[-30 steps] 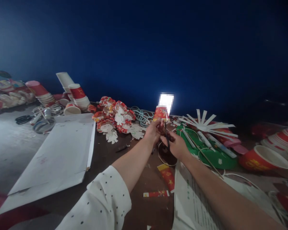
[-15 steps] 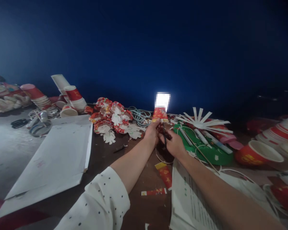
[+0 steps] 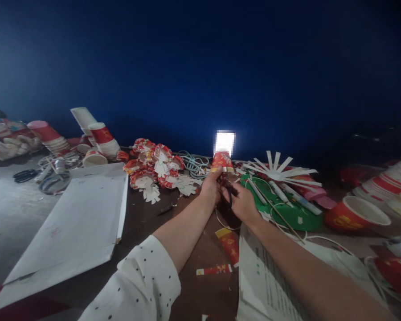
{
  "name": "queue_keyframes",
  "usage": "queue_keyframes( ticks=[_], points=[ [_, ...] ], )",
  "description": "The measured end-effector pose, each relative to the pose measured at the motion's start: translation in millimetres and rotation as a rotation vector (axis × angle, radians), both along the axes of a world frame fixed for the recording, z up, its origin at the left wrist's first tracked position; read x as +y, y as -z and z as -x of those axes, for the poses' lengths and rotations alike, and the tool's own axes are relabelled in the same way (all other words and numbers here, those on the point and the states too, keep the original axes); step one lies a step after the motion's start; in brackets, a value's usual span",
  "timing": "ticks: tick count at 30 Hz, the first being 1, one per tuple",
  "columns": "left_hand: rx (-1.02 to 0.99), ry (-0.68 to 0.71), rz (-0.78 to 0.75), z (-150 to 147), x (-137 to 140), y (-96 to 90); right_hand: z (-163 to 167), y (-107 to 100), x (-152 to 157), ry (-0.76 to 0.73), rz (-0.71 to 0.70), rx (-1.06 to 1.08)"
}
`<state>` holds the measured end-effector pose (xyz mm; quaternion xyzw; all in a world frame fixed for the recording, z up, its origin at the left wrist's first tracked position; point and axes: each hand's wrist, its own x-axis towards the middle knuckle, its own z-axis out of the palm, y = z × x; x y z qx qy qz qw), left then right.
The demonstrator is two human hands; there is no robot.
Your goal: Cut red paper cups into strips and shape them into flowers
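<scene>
My left hand (image 3: 210, 187) is closed around a red paper cup (image 3: 222, 162) with gold and floral print, near the back of the table. Closed on dark-handled scissors (image 3: 229, 196), my right hand (image 3: 242, 203) is just right of the left one. The blades reach up to the cup's lower edge, where the fingers partly hide them. Below the hands lie a red cut piece of cup (image 3: 228, 246) with a gold band and a narrow red strip (image 3: 214, 269).
Red and white paper cut-outs (image 3: 160, 165) are piled left of my hands. A green board (image 3: 297, 216) with tubes and a white fringed paper piece (image 3: 280, 171) lies right. White card (image 3: 76, 218), stacked cups (image 3: 103, 138), a red cup (image 3: 350, 216) and printed sheets (image 3: 260, 272) surround them.
Both hands stay at the cup with almost no movement. The scissors' handles have shifted slightly in my right hand, and the whole view has moved a little.
</scene>
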<state>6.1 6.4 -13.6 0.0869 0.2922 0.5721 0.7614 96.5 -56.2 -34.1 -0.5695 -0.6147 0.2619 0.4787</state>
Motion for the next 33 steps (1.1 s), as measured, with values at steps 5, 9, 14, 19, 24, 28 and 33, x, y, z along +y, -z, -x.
queue_keyframes(
  ticks=[5,9,14,19,24,28,33],
  points=[
    [0.042,0.123,-0.086,-2,-3,6.5,0,-4,4,0.030,-0.016,0.097],
    [0.031,0.145,-0.127,-5,-9,6.9,-1,-9,5,0.038,-0.051,0.164],
    [0.038,0.146,-0.153,-7,-11,6.5,0,-8,3,0.039,-0.063,0.168],
    [0.043,0.146,-0.157,-7,-12,6.3,2,-14,0,0.054,-0.091,0.111],
    [0.025,0.134,-0.112,-7,-14,2.8,2,-16,-1,0.057,-0.084,0.098],
    [-0.021,0.206,-0.038,-5,-14,0.3,2,-14,-2,0.053,-0.068,0.095],
    [-0.020,0.226,0.052,-2,-16,-7.1,4,-17,-3,0.060,-0.074,0.121]
  ],
)
